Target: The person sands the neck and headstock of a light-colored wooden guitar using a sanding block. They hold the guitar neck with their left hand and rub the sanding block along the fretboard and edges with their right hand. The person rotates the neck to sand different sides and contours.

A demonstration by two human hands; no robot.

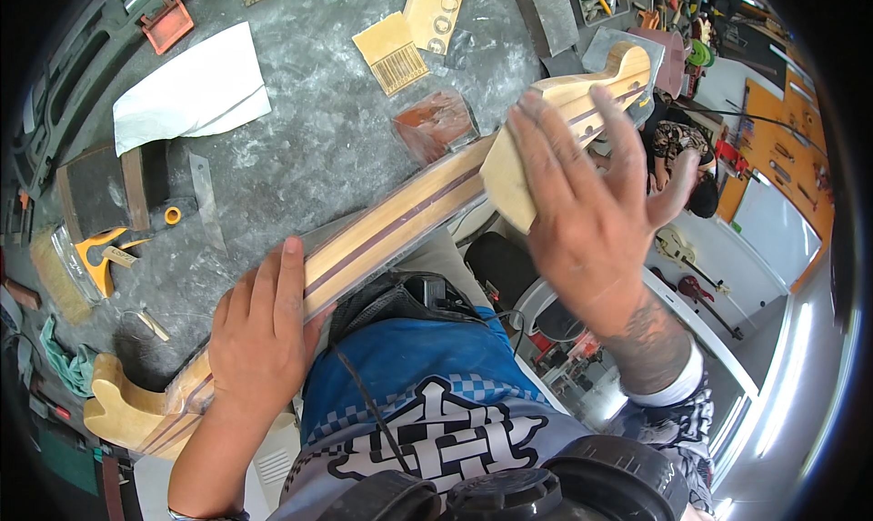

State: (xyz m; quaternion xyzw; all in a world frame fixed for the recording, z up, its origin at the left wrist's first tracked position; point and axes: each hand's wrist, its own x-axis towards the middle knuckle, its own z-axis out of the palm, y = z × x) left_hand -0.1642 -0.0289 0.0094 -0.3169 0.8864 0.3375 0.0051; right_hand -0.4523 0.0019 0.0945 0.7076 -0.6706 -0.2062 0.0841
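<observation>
A wooden guitar neck with dark stripes along it lies slantwise in front of me. Its headstock, with several holes, points to the far right, and a pale curved wooden body end sits at the lower left. My left hand is closed around the neck near the body end, its thumb side partly hidden. Under the fingers of my right hand a pale yellowish piece of sandpaper is folded over the neck near the headstock. That hand's thumb and index finger stick out, slightly blurred.
Dust covers the grey bench. On it lie white paper, brown sandpaper pieces, a metal scraper blade, a brush and dark blocks. Beyond the headstock another person is seen. Guitars lean at the right wall.
</observation>
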